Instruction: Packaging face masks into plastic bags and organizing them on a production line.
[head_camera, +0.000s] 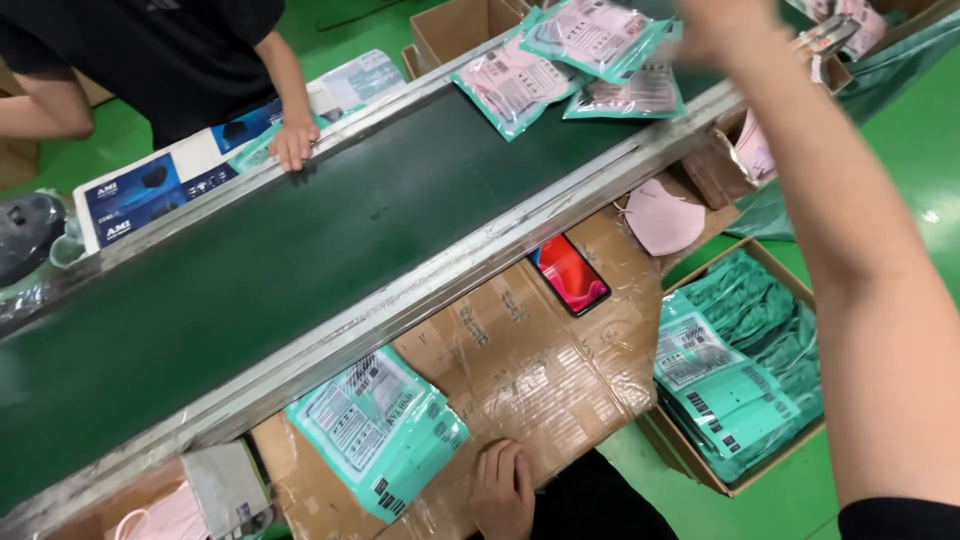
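Packets laid on the belt, more waiting beside it

Right hand (725, 30) reaches out over three teal packets (590, 60) lying on the dark belt (300, 240), its fingers blurred, grip unclear; left hand (503, 490) rests curled, empty, on the taped cardboard (540, 360); a stack (380, 425) and a full box (740, 370) look undone.

It was a factory packing line. A long dark green conveyor belt (300, 250) ran between workers on a green painted floor (900, 150), with cardboard boxes (740, 470) full of teal packets (735, 390) and loose pink face masks (665, 215) beside it.
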